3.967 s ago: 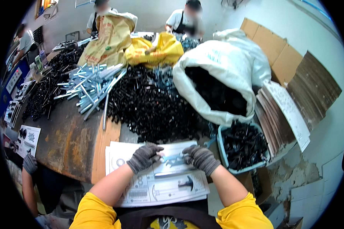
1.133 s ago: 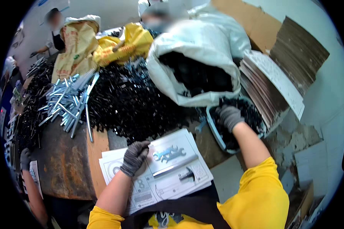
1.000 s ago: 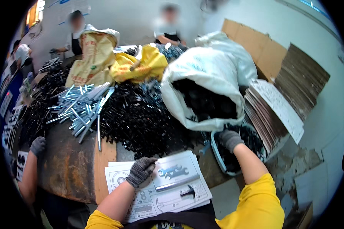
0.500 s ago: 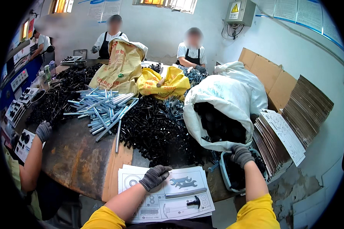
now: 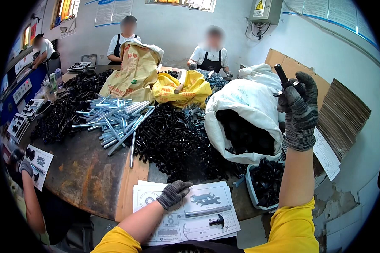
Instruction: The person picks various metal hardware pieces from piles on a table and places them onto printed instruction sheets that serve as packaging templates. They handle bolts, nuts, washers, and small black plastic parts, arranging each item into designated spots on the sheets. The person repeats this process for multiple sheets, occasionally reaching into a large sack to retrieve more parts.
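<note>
My right hand [image 5: 299, 111], in a dark striped glove, is raised at the right with fingers curled around a black rod-shaped part [image 5: 281, 74]. Part of it is hidden by the fingers. Over the diagram sheets [image 5: 164, 232] lies my left hand [image 5: 174, 195], gloved too, its fingers extended on the paper with nothing visible in them. Beside it on the top sheet are open-ended wrenches [image 5: 205, 198], a silver metal tube [image 5: 208, 211] and a black T-shaped part [image 5: 217, 221].
A light-blue bin [image 5: 252, 189] of black parts stands below an open white sack [image 5: 217, 99]. Heaped bolts [image 5: 177, 143] and metal tubes [image 5: 114, 122] cover the table's middle. Cardboard [image 5: 344, 118] stacks up at right. A co-worker's hand [image 5: 26, 168] holds a sheet at left; others work behind.
My right hand has risen from the bin's edge to high at the right, now with a black part in it. My left hand stays on the sheets. The left co-worker's hand has moved down.
</note>
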Demonstrator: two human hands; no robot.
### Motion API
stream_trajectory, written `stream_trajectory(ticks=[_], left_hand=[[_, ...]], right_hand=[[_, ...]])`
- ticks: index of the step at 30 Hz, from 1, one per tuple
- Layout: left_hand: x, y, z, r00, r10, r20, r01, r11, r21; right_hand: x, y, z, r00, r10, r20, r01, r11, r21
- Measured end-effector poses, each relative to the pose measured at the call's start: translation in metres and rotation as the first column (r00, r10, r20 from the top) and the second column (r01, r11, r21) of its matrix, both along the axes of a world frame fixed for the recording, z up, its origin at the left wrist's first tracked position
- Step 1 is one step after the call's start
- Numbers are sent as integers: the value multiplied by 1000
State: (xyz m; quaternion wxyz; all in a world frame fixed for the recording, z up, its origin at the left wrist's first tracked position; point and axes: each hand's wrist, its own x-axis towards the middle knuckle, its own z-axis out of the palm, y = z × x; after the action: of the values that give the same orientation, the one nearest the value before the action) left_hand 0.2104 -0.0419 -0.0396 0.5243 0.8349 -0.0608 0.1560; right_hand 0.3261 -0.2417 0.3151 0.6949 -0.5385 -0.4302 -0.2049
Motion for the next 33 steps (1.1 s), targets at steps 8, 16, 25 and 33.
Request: stream_trajectory(ticks=[8, 16, 25, 33], left_hand=[[1, 0, 3, 1000, -1, -27, 2, 998, 58], [2, -1, 5, 999, 18, -40, -12, 990, 144], [0, -1, 10, 1000, 6, -20, -2, 983, 182], [0, -4, 9, 999, 35, -27, -29, 980, 195]], right_hand=[[18, -22, -26, 994, -36, -100, 29, 997, -67], [33, -57, -58, 964, -124, -236, 96, 987, -126], [95, -128, -176, 869, -478, -132, 300, 719, -627], [94, -158, -229, 829, -536, 156, 135, -78, -988]])
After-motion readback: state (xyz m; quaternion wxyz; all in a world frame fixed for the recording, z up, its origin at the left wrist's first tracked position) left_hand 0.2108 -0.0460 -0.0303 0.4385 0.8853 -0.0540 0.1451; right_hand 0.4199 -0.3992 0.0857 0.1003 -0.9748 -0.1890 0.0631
